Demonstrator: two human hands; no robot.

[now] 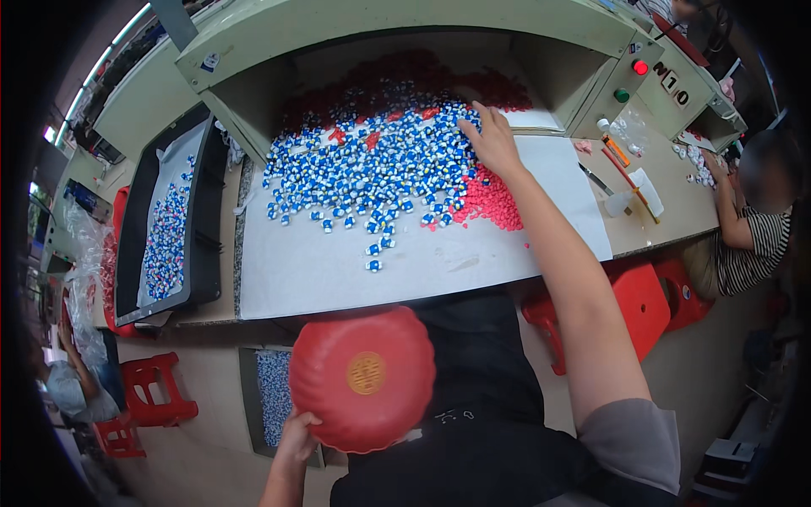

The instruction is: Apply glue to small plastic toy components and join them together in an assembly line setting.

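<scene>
My left hand (297, 435) grips the rim of a red plastic bowl (334, 359) at the front of my body. The bowl has a scalloped edge and a gold emblem in its middle, and nothing lies in it. My right hand (494, 139) reaches across the worktop, fingers stretched out, at the right end of a wide heap of small blue and white pieces (363, 173). Just below that hand lies a patch of small pink pieces (490, 203). A few blue and white pieces are scattered at the heap's near side, on a white sheet (338, 262).
A grey-green hood (405, 29) arches over the heap's far part, where dark red pieces lie. At left, a black tray (203, 228) holds more small pieces. Tweezers (596, 179) and a small bottle (619, 203) are at right. Red stools (160, 389) and other people are nearby.
</scene>
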